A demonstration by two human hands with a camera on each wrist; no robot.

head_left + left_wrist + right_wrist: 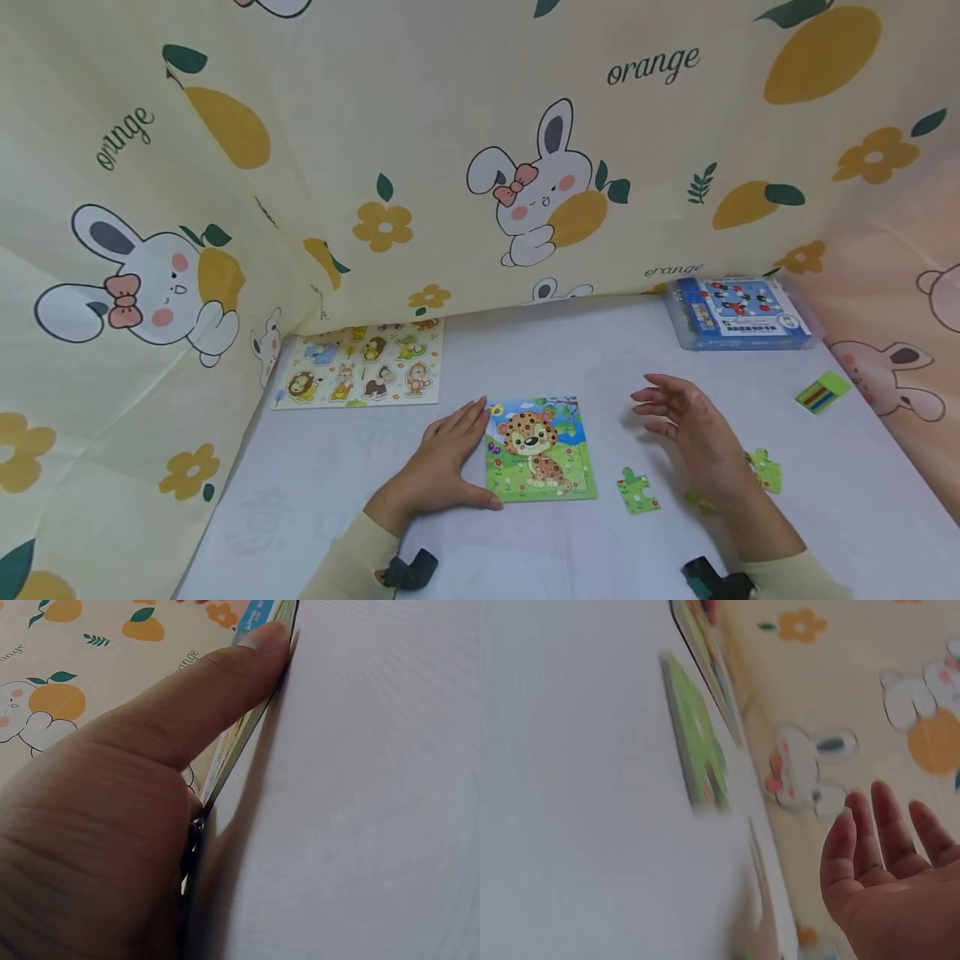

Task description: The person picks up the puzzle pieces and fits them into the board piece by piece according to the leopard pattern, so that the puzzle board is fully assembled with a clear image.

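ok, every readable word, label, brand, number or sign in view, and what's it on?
"orange": on the patterned cloth, at least three times in the head view; "ange" where it's cut off in the left wrist view.
Blue box: label print too small to read.
White tabletop: faint marks at left, unreadable.
Leopard puzzle: none I can make out.

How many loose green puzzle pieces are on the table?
3: a piece right of the leopard picture, another partly behind the right hand, and a third to its right. More may be hidden.
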